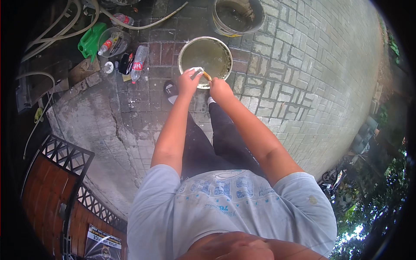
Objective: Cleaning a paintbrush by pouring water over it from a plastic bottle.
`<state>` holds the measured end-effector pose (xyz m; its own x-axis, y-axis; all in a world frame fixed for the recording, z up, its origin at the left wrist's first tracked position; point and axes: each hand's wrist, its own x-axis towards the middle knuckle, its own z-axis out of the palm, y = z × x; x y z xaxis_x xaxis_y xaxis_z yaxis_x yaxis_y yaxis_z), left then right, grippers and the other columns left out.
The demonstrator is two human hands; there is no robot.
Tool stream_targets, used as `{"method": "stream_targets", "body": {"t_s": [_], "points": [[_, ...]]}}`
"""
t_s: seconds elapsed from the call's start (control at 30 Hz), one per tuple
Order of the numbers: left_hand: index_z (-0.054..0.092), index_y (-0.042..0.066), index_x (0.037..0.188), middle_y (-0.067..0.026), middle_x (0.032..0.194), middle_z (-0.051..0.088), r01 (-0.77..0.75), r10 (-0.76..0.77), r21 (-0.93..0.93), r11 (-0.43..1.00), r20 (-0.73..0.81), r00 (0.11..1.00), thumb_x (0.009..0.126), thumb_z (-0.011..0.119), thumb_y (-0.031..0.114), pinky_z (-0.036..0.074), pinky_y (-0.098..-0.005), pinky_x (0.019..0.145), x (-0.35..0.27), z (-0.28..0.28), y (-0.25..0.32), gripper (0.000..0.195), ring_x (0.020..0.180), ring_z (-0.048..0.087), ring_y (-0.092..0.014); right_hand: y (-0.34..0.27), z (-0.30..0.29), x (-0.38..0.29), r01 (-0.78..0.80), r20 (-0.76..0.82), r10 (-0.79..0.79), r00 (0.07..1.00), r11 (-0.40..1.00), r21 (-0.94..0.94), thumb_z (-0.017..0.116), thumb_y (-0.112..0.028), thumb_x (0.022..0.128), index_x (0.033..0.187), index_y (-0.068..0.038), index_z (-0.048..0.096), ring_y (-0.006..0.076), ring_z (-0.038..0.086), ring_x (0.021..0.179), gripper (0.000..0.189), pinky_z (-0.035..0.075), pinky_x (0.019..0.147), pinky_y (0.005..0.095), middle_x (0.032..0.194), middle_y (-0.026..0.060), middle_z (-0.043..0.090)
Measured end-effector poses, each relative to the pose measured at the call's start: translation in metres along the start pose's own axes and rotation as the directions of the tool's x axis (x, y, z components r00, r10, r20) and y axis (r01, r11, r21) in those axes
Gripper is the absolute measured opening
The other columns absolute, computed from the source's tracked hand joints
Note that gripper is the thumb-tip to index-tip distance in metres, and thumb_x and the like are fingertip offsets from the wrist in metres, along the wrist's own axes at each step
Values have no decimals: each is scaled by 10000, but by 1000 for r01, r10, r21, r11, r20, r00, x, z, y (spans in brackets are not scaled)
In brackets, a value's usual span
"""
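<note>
A round pail of murky water stands on the paving in front of my feet. Over its near rim, my right hand grips the wooden handle of a small tool, perhaps a brush. The fingers of my left hand are closed around the tool's whitish head, at the left part of the rim. My fingers hide the head's exact shape. Both hands are close together, with the handle slanting between them.
A larger bucket stands beyond the pail. To the left lie a plastic bottle, a black pouch-like item, a green jug, a clear tub and a coiled hose. A wood-and-metal gate stands at lower left.
</note>
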<state>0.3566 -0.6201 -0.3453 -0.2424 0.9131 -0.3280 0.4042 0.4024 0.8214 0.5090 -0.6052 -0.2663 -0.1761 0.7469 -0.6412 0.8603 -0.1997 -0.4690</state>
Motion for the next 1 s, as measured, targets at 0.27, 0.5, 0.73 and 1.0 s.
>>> {"method": "stream_targets", "body": {"t_s": [0.27,0.5,0.73,1.0], "points": [[712,13,1020,-134,1056,685,-262,260,59,963,40,965,815,735,194,499,-348,877,-27,14,-2,274,1014,651,-259,4,11,10,-11,5,11,1000,990,-141,511,-219,963,914,17,638,409,669,847,273,529,759,492,878,243,676],[569,-33,1219,-87,1100,641,453,-411,-463,762,195,891,915,675,164,543,-273,817,1,8,-41,377,1023,621,-167,10,5,17,25,56,-29,998,997,73,530,-221,956,941,-11,650,337,667,758,243,518,672,416,817,186,683],[665,2,1092,-51,982,707,380,-369,-827,414,229,901,876,710,108,522,-275,732,16,-3,-3,245,824,657,-119,13,1,17,-575,625,-29,780,363,733,492,-283,1000,865,-81,572,68,365,479,256,268,417,256,595,-66,418],[719,-39,954,-45,824,724,281,-425,-471,836,-232,875,823,773,128,486,-240,651,4,32,30,219,712,622,-75,15,-7,14,-686,693,52,719,-102,720,409,-279,1040,852,-104,475,34,274,451,265,189,364,199,600,-81,333]]}}
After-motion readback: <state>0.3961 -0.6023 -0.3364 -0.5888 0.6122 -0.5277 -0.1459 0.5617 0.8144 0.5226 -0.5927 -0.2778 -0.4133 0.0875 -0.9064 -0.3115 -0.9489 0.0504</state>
